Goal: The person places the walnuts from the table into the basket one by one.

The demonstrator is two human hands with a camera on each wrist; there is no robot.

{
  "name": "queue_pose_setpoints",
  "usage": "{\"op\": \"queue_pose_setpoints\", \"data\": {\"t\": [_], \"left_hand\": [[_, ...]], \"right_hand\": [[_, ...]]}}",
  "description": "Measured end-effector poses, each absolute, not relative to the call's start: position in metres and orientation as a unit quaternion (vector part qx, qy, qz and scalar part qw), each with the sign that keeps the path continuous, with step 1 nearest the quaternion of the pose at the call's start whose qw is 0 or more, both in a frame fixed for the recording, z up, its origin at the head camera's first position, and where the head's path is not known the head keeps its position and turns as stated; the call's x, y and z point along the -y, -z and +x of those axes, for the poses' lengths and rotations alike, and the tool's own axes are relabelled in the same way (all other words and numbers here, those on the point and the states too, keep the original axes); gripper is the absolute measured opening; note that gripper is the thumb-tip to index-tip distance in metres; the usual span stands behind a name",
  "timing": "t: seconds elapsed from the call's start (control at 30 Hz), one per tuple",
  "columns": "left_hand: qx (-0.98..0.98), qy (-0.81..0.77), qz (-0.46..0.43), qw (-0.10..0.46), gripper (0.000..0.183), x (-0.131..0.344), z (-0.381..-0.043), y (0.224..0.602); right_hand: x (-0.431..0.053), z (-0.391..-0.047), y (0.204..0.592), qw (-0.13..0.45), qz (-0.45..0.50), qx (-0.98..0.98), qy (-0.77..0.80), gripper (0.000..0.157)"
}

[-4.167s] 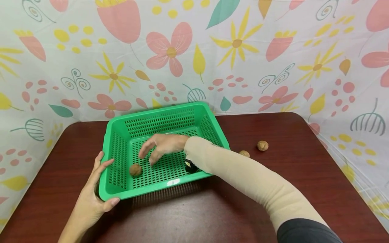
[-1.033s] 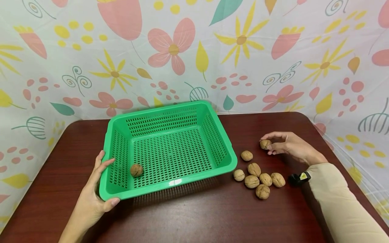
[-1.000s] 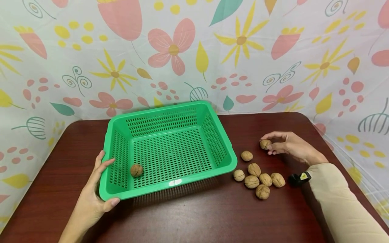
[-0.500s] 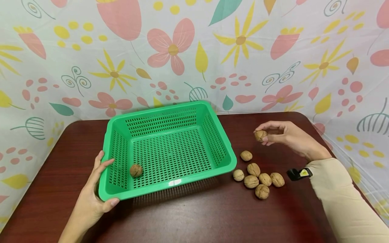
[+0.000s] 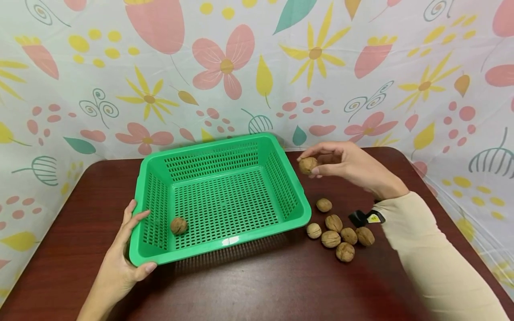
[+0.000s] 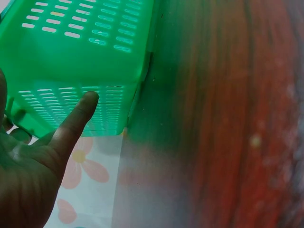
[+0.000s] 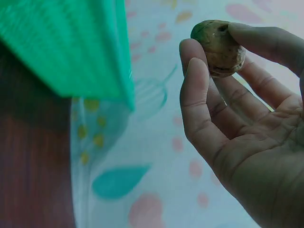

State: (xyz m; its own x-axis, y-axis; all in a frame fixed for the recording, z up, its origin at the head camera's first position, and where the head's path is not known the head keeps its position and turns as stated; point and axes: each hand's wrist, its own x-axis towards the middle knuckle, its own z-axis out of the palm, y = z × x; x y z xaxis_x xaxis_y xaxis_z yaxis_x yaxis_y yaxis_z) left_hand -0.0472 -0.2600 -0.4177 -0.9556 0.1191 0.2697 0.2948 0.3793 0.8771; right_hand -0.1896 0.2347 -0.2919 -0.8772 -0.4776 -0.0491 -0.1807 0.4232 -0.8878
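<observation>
My right hand (image 5: pixel 341 165) pinches a walnut (image 5: pixel 308 165) between thumb and fingertips. It is up in the air just beyond the right rim of a green plastic basket (image 5: pixel 229 241). The right wrist view shows that same walnut (image 7: pixel 221 47) at the fingertips, with the basket's wall (image 7: pixel 71 47) to the left. At the basket's left end my left hand (image 5: pixel 120 258) holds the rim, thumb at the front corner. In the left wrist view one finger of the left hand (image 6: pixel 42 156) lies along the perforated outer wall. One walnut (image 5: pixel 179 226) rests inside, near the left wall.
Several loose walnuts (image 5: pixel 331 239) lie on the dark wooden table (image 5: pixel 257 285) right of the basket, below my right forearm. A single walnut (image 5: pixel 324 205) sits slightly behind them. A floral cloth (image 5: pixel 225 67) hangs at the table's back and sides.
My right hand was inside the basket earlier, then took a walnut from the table's right side. It has since lifted it and moved left towards the basket. The left hand stays put.
</observation>
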Motion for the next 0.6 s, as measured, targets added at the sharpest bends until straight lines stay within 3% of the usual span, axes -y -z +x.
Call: {"op": "queue_pose_setpoints", "data": {"t": [0.6], "left_hand": [[0.821, 0.552, -0.126, 0.077, 0.094, 0.261, -0.048, 0.418]], "right_hand": [[-0.117, -0.206, 0.259, 0.235, -0.342, -0.757, 0.504, 0.033]]}}
